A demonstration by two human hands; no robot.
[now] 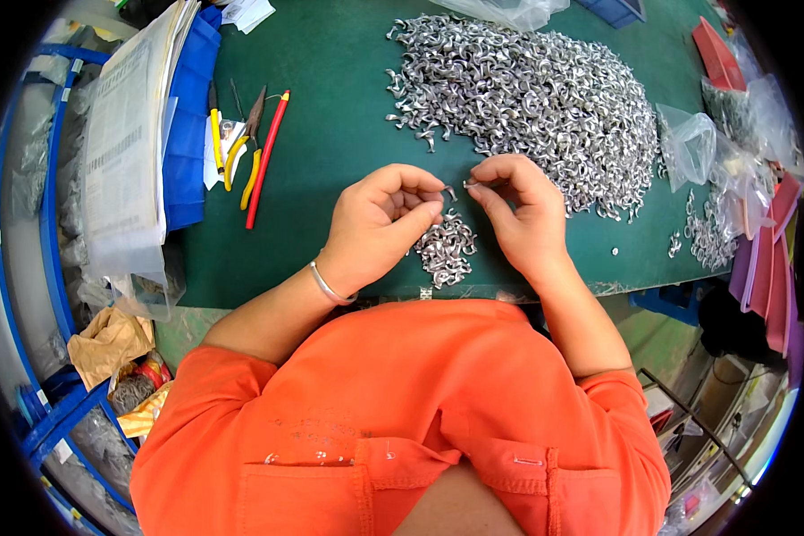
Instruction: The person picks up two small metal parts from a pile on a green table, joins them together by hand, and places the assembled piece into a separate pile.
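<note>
On the green worktop (322,134), a large heap of curved silvery metal pieces (536,98) lies behind a small silvery metal pile (446,252); yellow-handled metal pliers (250,132) lie left.

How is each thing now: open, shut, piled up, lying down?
Left hand, pinching a curved metal piece
Right hand, pinching a tiny metallic bit
Big metal pile, heaped loosely
Small metal pile, heaped loosely
Yellow-handled pliers, lying with handles apart
Red stick, lying down
Brown paper bag, crumpled

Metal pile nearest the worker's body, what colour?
Shiny silver-grey metal pile; head view shows it.
</note>
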